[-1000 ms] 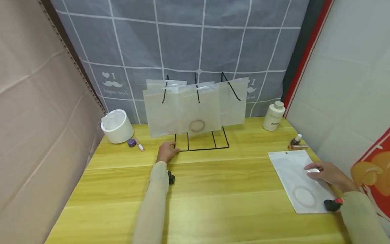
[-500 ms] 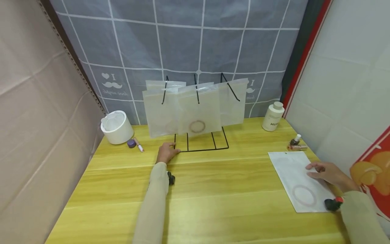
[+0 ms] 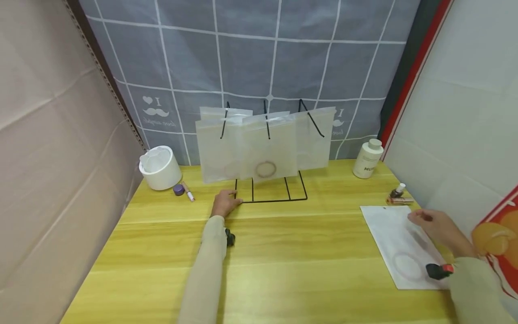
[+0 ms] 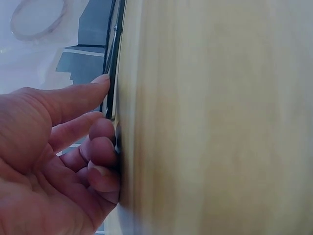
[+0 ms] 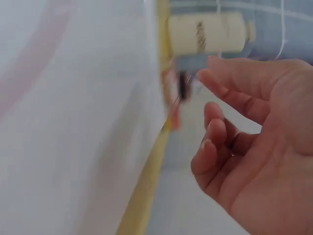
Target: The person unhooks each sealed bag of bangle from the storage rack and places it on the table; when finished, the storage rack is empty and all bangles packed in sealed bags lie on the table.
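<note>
Wire rack (image 3: 275, 201) stood back centre, plastic bags (image 3: 267, 144) on its prongs, left hand (image 3: 225, 202) at its front-left corner. Tub (image 3: 163, 176) left, cosmetic tube (image 3: 188, 192) before it. Bottle (image 3: 367, 160) right, flat bag (image 3: 388, 238) before it, right hand (image 3: 439, 229) over that.

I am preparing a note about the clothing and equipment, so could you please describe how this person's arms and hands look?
The left sleeve and right sleeve are long, plain and beige. At the wrists are a small black left device and a black right device with a red part. The left hand and right hand wear no gloves.
</note>
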The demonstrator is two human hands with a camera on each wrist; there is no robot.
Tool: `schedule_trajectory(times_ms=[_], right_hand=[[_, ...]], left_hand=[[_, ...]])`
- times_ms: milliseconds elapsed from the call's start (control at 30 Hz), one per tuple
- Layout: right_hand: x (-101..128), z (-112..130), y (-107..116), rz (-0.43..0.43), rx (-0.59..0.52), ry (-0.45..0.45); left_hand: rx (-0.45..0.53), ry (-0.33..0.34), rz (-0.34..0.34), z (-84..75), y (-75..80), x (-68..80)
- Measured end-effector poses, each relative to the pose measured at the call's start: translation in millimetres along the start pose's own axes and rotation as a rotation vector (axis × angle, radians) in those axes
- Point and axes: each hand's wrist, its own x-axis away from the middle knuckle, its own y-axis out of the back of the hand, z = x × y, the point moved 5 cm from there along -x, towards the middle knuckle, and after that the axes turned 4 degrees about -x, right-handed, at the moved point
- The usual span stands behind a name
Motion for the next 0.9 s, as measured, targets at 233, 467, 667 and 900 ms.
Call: schedule_trajectory(times_ms=[233, 467, 667, 900], right_hand=[[-57, 97, -10, -0.059, -0.172, 0.2], [-114, 178, -31, -0.213, -0.37, 0.443], [-140, 215, -36, -0.234, -0.476, 0.473], [-154, 238, -38, -0.281, -0.584, 0.494]], left_hand=[[0.002, -0.004, -0.029, 2.3, 8.1, -1.6], [0.024, 0.013, -0.056, 0.2, 7.6, 0.9], [0.031, 0.023, -0.049, -2.1, -2.8, 4.2], [0.019, 0.028, -0.071, -2.7, -1.0, 4.9]])
